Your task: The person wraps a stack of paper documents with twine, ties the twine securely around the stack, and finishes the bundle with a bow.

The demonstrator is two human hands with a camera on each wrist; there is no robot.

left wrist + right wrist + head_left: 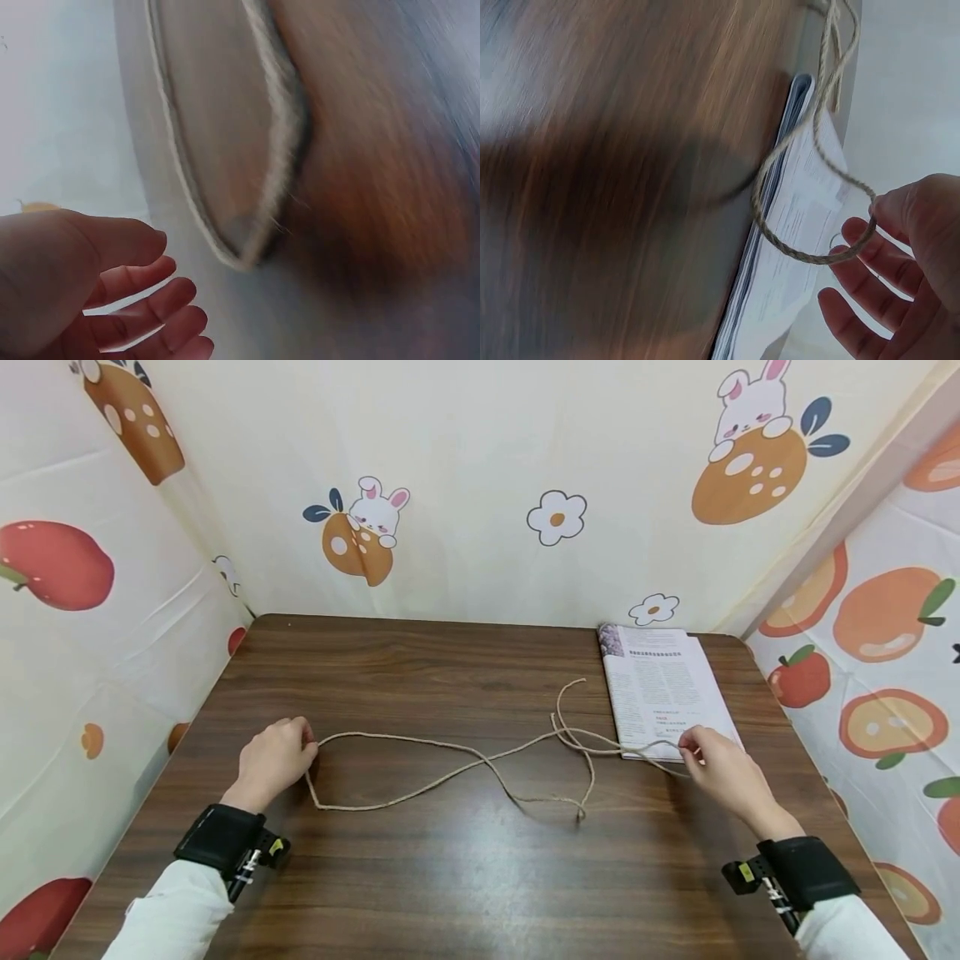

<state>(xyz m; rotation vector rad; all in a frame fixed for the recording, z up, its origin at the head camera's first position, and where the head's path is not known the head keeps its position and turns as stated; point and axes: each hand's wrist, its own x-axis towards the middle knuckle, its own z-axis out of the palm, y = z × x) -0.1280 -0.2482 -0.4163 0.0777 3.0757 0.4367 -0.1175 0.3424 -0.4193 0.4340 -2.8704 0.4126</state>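
A thin beige twine rope [485,760] lies across the brown table, crossing itself in long loops. At its left bend is my left hand [273,760]. The left wrist view shows that hand's loosely curved fingers [180,296] beside the rope's bend [244,264], with nothing between thumb and fingers. My right hand [723,772] pinches the rope between thumb and forefinger, over the near edge of a folded printed paper [660,685]. In the right wrist view, a rounded rope loop [799,256] hangs from the right fingertips [885,206], raised above the table.
The wooden table [480,893] ends at a patterned back curtain [465,485], with more printed cloth on both sides. The printed paper lies at the table's far right. Each wrist wears a black strap [221,839] with a small camera.
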